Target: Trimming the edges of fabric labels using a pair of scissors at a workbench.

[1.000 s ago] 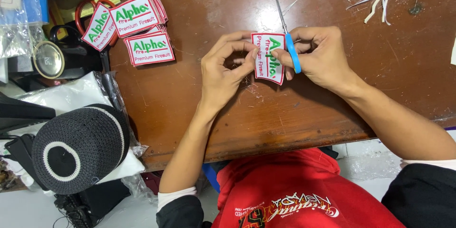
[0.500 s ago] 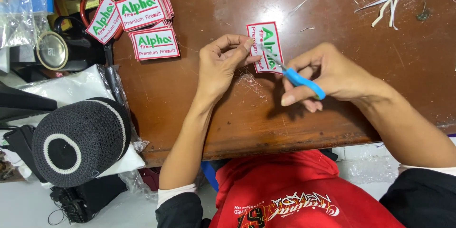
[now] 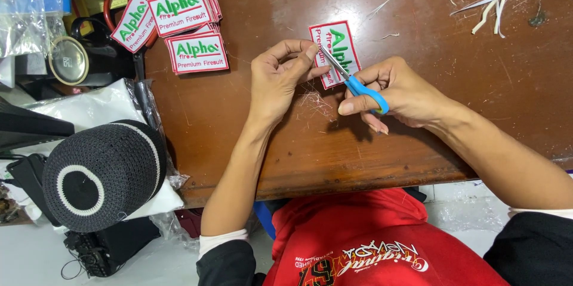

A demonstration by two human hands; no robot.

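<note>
My left hand pinches the lower left edge of a white embroidered patch with a red border and green lettering, holding it just above the brown wooden table. In my right hand are small scissors with blue handles. Their metal blades point up and left and meet the patch's edge close to my left thumb. Loose thread trimmings lie on the wood under my hands.
A stack of similar patches and one more patch lie at the table's upper left, beside red-handled scissors. White offcut strips lie at the upper right. A black knitted cap rests on plastic bags at the left.
My right hand has swung the scissors from pointing up over the patch to reaching its edge from the lower right. The patch has shifted slightly up and left.
</note>
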